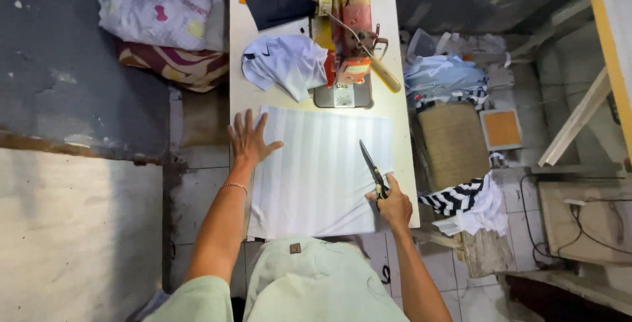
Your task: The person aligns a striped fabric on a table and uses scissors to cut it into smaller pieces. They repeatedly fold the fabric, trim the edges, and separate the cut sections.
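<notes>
A white striped sheet of fabric (322,164) lies flat on the pale sewing table (401,131). My left hand (250,141) presses flat on the sheet's left edge, fingers spread. My right hand (393,205) grips a pair of scissors (370,165) at the sheet's right side, blades slightly apart and pointing away from me over the cloth. Beyond the sheet stands a sewing machine (345,26), with a crumpled white cloth (286,62) to its left.
A dark fabric piece (276,2) lies at the table's far end. Bags of cloth (164,12) sit on the floor at left. To the right are a woven stool (454,141), fabric heaps (444,72), striped cloth (464,200) and wooden slats (576,121).
</notes>
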